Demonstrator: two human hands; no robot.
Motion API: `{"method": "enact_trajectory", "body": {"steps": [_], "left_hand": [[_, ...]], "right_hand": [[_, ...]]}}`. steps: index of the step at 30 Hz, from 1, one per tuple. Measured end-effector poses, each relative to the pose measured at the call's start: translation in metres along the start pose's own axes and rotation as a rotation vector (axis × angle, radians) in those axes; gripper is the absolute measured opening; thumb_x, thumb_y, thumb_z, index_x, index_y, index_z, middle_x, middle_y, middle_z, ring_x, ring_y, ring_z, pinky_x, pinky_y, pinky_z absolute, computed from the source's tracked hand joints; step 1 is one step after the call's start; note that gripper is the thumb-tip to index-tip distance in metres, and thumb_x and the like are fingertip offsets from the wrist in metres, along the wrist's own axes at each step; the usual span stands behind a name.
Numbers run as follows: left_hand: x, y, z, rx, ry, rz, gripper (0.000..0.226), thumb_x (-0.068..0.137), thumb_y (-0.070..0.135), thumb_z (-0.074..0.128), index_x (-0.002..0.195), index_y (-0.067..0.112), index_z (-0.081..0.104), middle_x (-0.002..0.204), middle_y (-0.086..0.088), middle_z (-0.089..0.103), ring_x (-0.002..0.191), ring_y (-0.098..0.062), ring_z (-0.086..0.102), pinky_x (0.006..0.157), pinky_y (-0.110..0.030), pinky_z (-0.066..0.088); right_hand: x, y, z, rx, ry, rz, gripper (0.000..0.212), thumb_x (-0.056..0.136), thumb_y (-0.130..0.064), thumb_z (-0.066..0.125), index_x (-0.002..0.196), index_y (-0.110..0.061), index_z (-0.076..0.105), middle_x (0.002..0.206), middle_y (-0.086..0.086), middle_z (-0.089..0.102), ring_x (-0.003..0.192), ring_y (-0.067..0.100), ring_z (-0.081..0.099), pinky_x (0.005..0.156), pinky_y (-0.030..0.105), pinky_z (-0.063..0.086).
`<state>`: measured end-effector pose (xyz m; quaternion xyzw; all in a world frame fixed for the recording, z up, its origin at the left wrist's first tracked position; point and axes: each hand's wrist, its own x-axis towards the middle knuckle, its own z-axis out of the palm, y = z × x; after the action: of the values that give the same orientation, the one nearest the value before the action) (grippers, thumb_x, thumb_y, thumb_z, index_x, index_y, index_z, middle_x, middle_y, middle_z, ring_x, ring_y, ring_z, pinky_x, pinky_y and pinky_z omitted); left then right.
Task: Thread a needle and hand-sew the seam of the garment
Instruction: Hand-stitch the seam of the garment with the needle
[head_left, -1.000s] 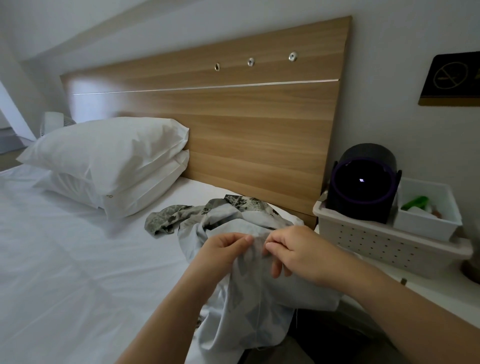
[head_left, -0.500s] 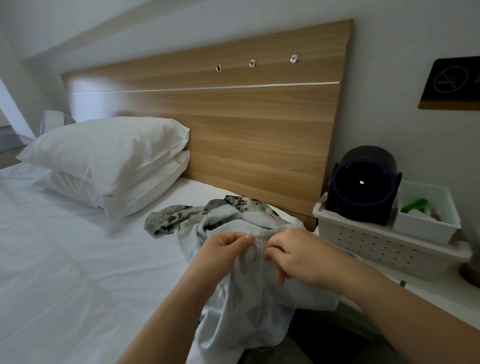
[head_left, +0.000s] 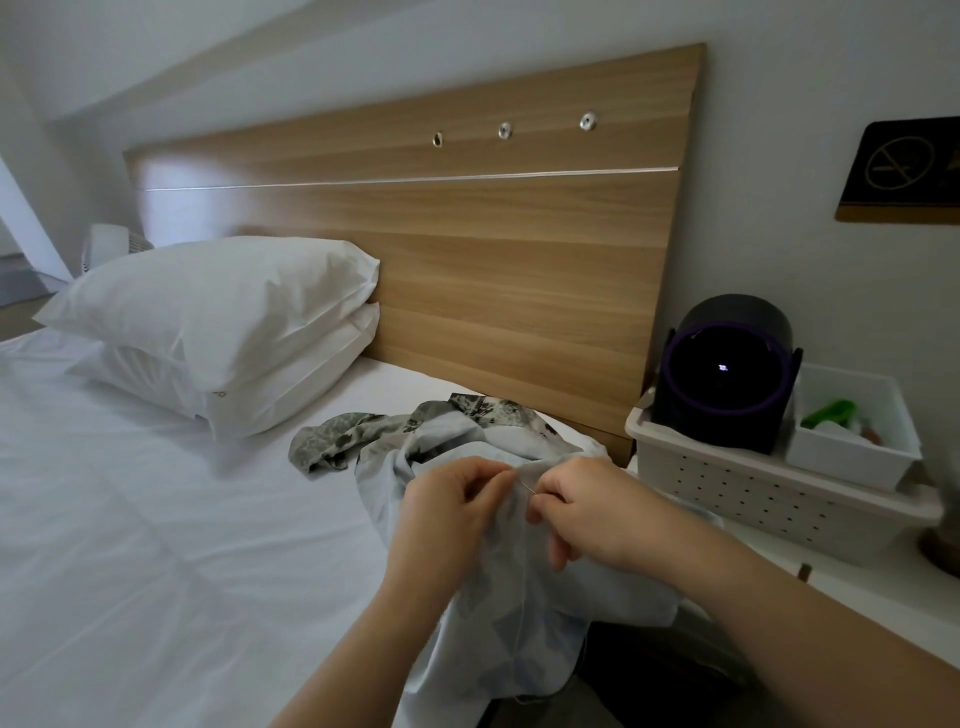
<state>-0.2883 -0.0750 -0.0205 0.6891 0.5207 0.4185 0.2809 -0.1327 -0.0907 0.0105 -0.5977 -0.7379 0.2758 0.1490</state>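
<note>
Garment, pale grey with a patterned part, bunched at the right edge of the bed near the headboard, front portion raised. Left hand pinching a fold of the cloth, fingers curled. Right hand just beside it, fingertips nipping the needle, slanted across the small gap between the two hands. Two stacked white pillows toward the bed's head, left. Perforated basket beyond the right edge.
</note>
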Motion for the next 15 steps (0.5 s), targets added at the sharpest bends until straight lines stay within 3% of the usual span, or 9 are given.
{"method": "enact_trajectory", "body": {"steps": [3,5,9,13,15], "left_hand": [[-0.007,0.000,0.006,0.184,0.140,0.227,0.008,0.086,0.018,0.069,0.084,0.024,0.074,0.072,0.016,0.069,0.074,-0.001,0.062,0.064,-0.014,0.046],[-0.009,-0.001,0.008,0.226,0.163,0.316,0.008,0.086,0.015,0.069,0.087,0.021,0.074,0.078,0.014,0.070,0.074,-0.002,0.062,0.067,-0.013,0.045],[-0.007,-0.002,0.006,-0.005,0.123,0.081,0.014,0.089,0.019,0.064,0.083,0.028,0.073,0.072,0.017,0.069,0.070,0.003,0.061,0.061,-0.011,0.043],[-0.002,-0.002,0.002,-0.182,0.135,-0.087,0.017,0.090,0.023,0.063,0.079,0.032,0.073,0.074,0.017,0.071,0.068,-0.005,0.063,0.060,-0.020,0.048],[-0.002,0.000,0.001,-0.215,0.142,-0.105,0.018,0.090,0.023,0.064,0.077,0.033,0.072,0.075,0.018,0.071,0.069,-0.001,0.064,0.061,-0.016,0.048]], "right_hand": [[0.003,-0.004,0.002,0.062,0.034,-0.011,0.030,0.096,-0.018,0.038,0.081,-0.017,0.064,0.061,-0.004,0.071,0.053,-0.005,0.058,0.057,0.012,0.044],[0.005,-0.006,0.004,0.126,0.055,-0.022,0.029,0.095,-0.015,0.037,0.081,-0.012,0.062,0.065,0.001,0.072,0.052,-0.004,0.058,0.062,0.018,0.049],[0.002,-0.002,0.007,0.281,0.125,-0.048,0.014,0.096,-0.020,0.051,0.089,-0.012,0.061,0.072,0.004,0.073,0.063,0.005,0.064,0.073,0.030,0.054],[-0.010,0.001,0.004,0.361,0.271,-0.187,0.004,0.090,-0.019,0.062,0.087,-0.021,0.060,0.077,-0.004,0.072,0.072,0.004,0.065,0.073,0.026,0.055],[-0.013,0.002,0.002,0.347,0.309,-0.242,0.003,0.087,-0.019,0.067,0.085,-0.021,0.066,0.079,-0.006,0.071,0.076,0.003,0.064,0.074,0.022,0.053]]}}
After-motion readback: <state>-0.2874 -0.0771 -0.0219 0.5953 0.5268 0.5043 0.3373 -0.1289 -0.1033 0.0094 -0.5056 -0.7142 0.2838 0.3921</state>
